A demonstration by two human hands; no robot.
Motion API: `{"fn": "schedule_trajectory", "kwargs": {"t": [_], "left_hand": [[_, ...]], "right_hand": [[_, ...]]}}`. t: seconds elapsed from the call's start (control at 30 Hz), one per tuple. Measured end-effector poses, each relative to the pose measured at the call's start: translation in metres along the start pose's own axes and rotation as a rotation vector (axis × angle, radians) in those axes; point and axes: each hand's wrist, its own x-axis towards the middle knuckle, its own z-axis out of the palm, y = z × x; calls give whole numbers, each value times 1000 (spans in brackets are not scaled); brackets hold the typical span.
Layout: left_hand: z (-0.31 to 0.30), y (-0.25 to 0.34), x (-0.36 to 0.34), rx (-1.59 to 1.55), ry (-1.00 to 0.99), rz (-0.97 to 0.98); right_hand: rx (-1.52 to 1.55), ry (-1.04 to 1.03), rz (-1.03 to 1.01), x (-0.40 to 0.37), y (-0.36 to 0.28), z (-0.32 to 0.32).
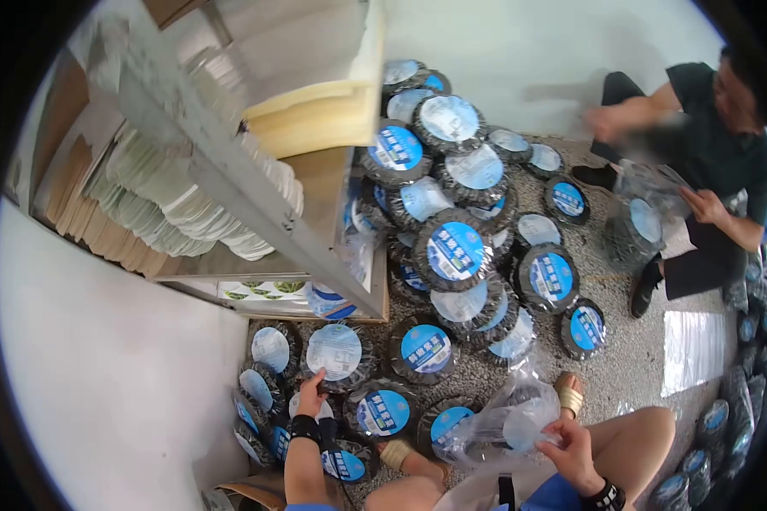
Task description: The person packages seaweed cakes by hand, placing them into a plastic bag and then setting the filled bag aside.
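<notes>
My left hand (313, 393) reaches down at the lower left, fingers closed on the edge of a round black package with a pale label (334, 352). Other round packages with blue labels, such as one (383, 412), lie just beside it. At the lower centre right, my right hand (571, 447) pinches the rim of a clear plastic bag (488, 430). The bag lies between my legs, and a pale round label shows through it. Both wrists wear dark bands.
Metal shelving (256, 196) with stacked sheets stands at the upper left. Many round packages (454, 250) are piled in the middle. A co-worker (699, 128) sits at the right, holding a clear bag with packages. More wrapped packages (716, 417) line the right side.
</notes>
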Motion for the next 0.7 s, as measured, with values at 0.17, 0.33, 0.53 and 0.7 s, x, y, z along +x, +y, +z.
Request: {"fn": "schedule_trajectory", "kwargs": {"t": [0.17,0.33,0.53,0.7], "left_hand": [[81,39,-142,139,-180,324],[142,103,-290,145,-637,362],[343,63,-421,1855,-1339,973],[370,-42,-354,1630,-1081,376]], "right_hand": [[174,17,16,-7,17,-19],[807,0,169,-20,17,-44],[408,210,-372,-27,54,-50],[-365,179,-692,-79,47,-78]]}}
